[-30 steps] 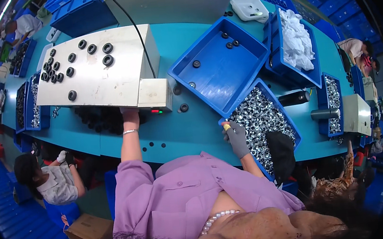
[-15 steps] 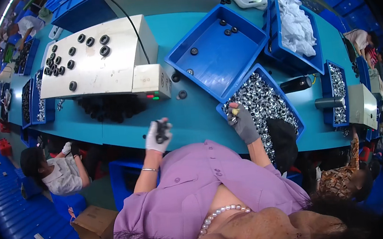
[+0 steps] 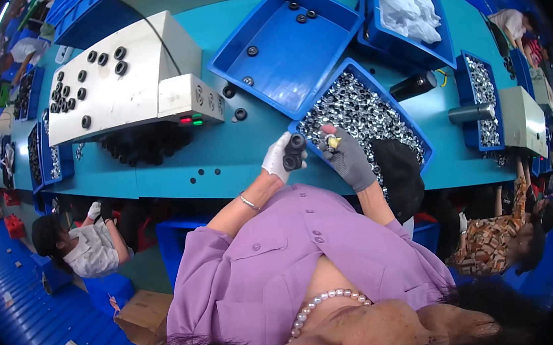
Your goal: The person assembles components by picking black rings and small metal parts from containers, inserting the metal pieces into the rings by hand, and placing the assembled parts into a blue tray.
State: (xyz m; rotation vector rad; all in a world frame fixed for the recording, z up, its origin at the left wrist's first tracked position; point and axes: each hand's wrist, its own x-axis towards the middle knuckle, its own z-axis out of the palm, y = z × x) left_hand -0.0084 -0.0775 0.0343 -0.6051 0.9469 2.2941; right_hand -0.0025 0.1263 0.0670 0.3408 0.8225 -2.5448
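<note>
Rings, black and more than one, sit in the left hand, its gloved fingers clamped around them above the desk, just left of the bin. The right hand is at the bin's near left side, fingers curled inward with a yellow patch by the tips; whether they grip one of the metal bits I cannot tell. The likeliest mishap, as I judge it, is a dropped ring — several share one grasp, and a loosened finger could let one slip onto the desk or in among the bits. The hands are near each other, so a bump could do the same. Far left, loose rings lie on the box; a knock might roll one off. The dark bundle right of the right wrist could snag it — and scatter bits.
</note>
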